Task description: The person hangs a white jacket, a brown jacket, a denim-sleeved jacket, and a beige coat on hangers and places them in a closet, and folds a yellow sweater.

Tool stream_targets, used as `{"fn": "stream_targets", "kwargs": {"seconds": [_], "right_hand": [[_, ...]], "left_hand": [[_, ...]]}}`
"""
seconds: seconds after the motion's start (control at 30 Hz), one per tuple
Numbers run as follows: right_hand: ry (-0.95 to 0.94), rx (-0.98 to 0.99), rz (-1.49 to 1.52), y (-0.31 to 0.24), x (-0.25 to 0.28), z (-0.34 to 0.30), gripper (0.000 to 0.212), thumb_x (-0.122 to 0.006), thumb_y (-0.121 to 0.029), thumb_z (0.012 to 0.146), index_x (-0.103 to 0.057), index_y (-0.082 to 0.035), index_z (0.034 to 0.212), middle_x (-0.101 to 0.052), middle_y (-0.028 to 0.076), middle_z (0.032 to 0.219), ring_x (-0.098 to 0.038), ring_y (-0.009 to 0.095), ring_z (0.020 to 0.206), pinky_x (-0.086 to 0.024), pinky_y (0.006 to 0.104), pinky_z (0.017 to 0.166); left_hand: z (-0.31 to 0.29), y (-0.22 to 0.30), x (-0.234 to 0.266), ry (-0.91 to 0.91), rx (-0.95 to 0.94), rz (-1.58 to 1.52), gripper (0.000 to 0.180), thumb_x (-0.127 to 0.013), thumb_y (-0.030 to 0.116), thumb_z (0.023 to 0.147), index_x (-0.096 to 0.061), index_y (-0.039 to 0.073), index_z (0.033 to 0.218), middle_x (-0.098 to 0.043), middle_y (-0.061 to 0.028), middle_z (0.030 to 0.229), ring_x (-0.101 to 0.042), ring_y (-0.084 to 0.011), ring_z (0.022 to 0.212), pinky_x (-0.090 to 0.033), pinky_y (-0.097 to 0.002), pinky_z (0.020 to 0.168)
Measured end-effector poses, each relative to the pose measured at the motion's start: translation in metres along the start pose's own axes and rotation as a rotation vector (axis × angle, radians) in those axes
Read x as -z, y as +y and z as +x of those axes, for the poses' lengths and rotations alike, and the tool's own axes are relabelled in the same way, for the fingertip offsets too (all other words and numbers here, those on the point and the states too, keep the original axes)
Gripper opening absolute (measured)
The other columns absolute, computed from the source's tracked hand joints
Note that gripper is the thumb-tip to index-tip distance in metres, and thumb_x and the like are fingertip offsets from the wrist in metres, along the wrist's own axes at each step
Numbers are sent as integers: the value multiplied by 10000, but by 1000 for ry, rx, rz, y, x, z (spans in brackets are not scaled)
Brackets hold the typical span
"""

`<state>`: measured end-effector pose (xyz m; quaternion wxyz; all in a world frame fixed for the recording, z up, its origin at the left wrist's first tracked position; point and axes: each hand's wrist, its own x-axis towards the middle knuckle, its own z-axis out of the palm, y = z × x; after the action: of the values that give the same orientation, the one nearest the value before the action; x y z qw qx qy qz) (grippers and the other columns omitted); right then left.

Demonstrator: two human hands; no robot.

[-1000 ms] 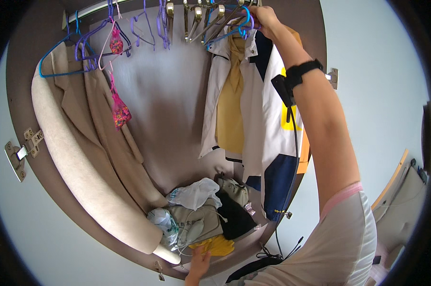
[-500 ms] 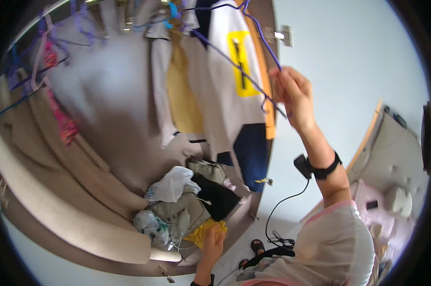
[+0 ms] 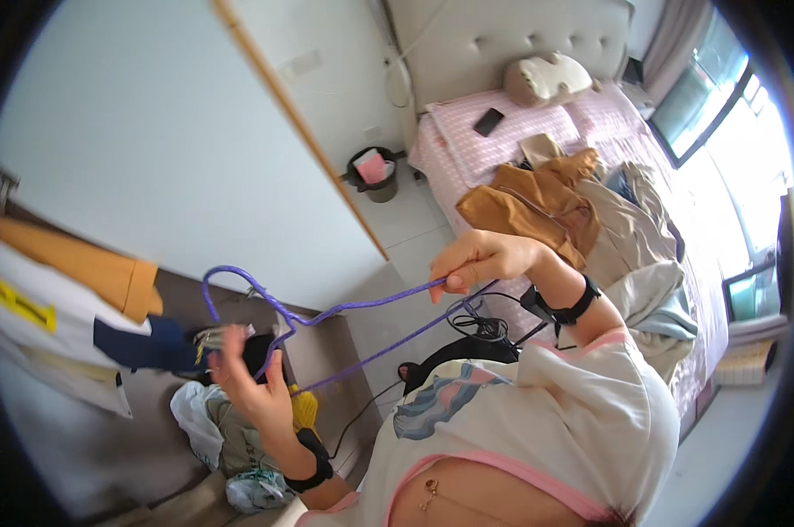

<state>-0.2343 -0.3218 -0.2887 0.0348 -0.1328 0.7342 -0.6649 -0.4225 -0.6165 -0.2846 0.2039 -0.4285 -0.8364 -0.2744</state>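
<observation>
A purple wire clothes hanger (image 3: pixel 371 304) is stretched out bare in front of me, its hook pointing toward the wardrobe side. My right hand (image 3: pixel 483 262) pinches one end of it between thumb and fingers. The opposite end lies in the grip of my left hand (image 3: pixel 258 386), between the thumb and slightly blurred fingers. Black bands circle both wrists. Below my left hand, a yellow cloth (image 3: pixel 304 411) lies beside a white plastic bag (image 3: pixel 195 417) and a grey-green bundle (image 3: pixel 239 439).
Hanging clothes, including a white and navy garment (image 3: pixel 151 344), fill the open wardrobe at left, next to a pale door (image 3: pixel 177 132). To the right, a bed (image 3: pixel 441 158) carries a brown jacket (image 3: pixel 537 206), beige clothes and a phone (image 3: pixel 488 122). A black bin (image 3: pixel 376 184) stands on the floor.
My view has swung right from the wardrobe toward the bed. The purple hanger has come away from the hanging clothes, and my left hand has moved from the yellow cloth to the hanger.
</observation>
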Motion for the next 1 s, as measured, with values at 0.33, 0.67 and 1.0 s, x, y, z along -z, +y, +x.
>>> {"fn": "stream_targets", "kwargs": {"seconds": [0.33,0.67,1.0], "right_hand": [[589,-192,-620,49,41,-202,249,-571,-160,784,-553,-13,984,-584,118,816,-570,213,762,-438,298,677],[907,-356,-175,48,22,-279,208,-598,-148,782,-558,-28,948,-538,69,618,-487,167,530,-396,282,514],[1848,-513,-84,88,-45,-364,126,-498,-104,858,-562,4,872,-542,13,689,-446,74,594,-386,222,535]], "left_hand": [[22,178,-140,-447,-306,-478,66,-616,72,738,-568,30,753,-561,-88,669,-523,-278,568,-397,-334,526],[50,329,-251,-777,-841,-579,97,-608,155,743,-553,76,731,-501,-45,610,-502,-236,578,-368,-325,582],[44,434,-373,-622,-1067,-986,206,-628,180,745,-559,60,897,-532,-91,859,-511,-210,749,-402,-296,720]]}}
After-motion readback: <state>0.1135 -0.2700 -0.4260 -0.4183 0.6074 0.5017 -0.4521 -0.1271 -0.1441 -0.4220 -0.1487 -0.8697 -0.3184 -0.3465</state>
